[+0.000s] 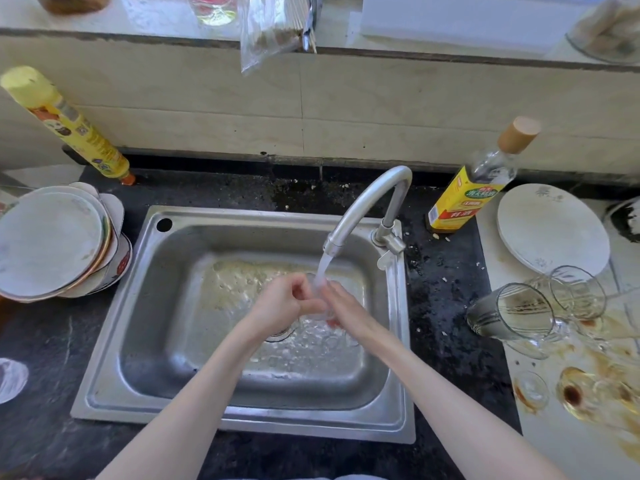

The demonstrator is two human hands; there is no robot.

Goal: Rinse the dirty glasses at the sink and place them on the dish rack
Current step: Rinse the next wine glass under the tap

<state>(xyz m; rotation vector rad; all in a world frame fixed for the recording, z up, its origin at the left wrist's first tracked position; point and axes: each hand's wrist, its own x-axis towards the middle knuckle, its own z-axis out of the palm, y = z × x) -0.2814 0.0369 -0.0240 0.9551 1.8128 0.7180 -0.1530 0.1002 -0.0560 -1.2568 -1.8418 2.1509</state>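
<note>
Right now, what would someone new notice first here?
Both hands, left and right, hold a small glass under the running tap over the sink. To the right lie stained glasses on a smeared counter; a plate stack sits left.

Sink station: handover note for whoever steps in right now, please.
Left hand: grips a small clear glass under the running tap, over the sink.
Right hand: on the same glass; its grip is blurred by water.
Dirty glasses: lying and standing on the stained counter right of the sink, beside a white plate.
Done: one glass mid-rinse; no racked glasses in view.
Left: finish this glass, rinse the rest. No dish rack is in view; find it first.
</note>
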